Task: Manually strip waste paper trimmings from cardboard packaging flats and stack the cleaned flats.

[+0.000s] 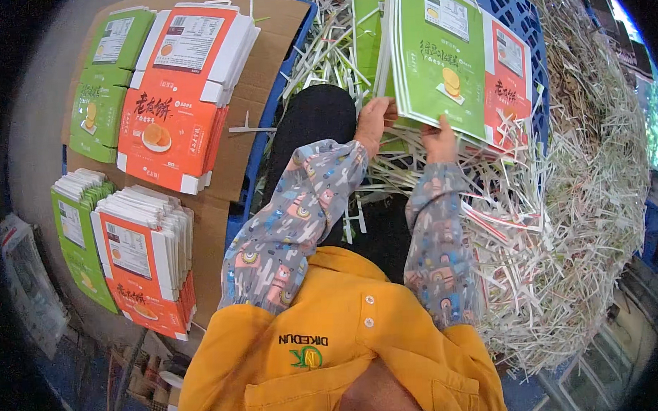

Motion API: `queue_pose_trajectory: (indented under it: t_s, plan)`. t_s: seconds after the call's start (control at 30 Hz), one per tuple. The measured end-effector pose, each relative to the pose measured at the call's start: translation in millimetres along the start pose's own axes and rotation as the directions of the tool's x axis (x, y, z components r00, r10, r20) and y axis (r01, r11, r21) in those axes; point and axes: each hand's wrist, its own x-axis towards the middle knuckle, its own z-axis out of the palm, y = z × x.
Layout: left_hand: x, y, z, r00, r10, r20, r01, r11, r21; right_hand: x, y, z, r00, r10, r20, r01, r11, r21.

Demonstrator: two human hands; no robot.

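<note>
Holding a stack of flat green carton blanks (440,53) upright in front of the chest, the person is working over a big heap of white paper trimmings (561,219). The left hand (375,120) is curling its fingers around the lower left corner of the green stack, its grip pressed onto the edge of the cards. The right hand (440,140) is pinching the stack's bottom edge, fingers closed against the card. Both forearms are wearing patterned grey sleeves (293,221), coming out of a yellow jacket (334,350).

Just behind the green stack, touching its right side, orange carton blanks (510,90) are leaning, and behind both a blue plastic crate (514,14) is showing. The trimmings are lying under and to the right of the green stack, strips spilling around the person's dark trousers (318,115).

Well to the left of the green stack, a brown cardboard sheet (250,128) is carrying sorted piles: a large orange pile (180,95) nearest the stack, a green pile (107,75) further left, and lower down a second orange pile (146,262) beside a second green pile (80,236), all lying flat and fanned a little
</note>
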Motion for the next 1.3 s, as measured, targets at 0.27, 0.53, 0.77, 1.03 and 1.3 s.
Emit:
queue_pose_trajectory:
  t_s: [0.27,0.53,0.77,1.03,1.3]
  plan:
    - [7,-24,-12,0.979,0.088,-0.183,0.059,0.738,0.672,-31,-30,15,0.988,-0.157,0.015,0.155,0.986,0.066]
    - [24,-47,-24,0.957,0.199,-0.209,0.02,0.675,0.738,0,9,-18,0.998,-0.029,-0.05,0.029,1.0,-0.002]
    - [9,-28,-11,0.955,0.112,-0.275,0.067,0.823,0.564,10,13,-16,1.0,0.004,0.028,-0.005,0.998,0.062]
    - [7,-26,-14,0.959,0.081,-0.271,0.071,0.858,0.508,5,16,-13,1.0,0.001,-0.028,-0.002,1.0,-0.026]
    - [6,-24,-9,0.963,0.1,-0.249,0.016,0.905,0.424,14,14,-23,0.999,0.033,-0.043,-0.034,0.999,-0.027]
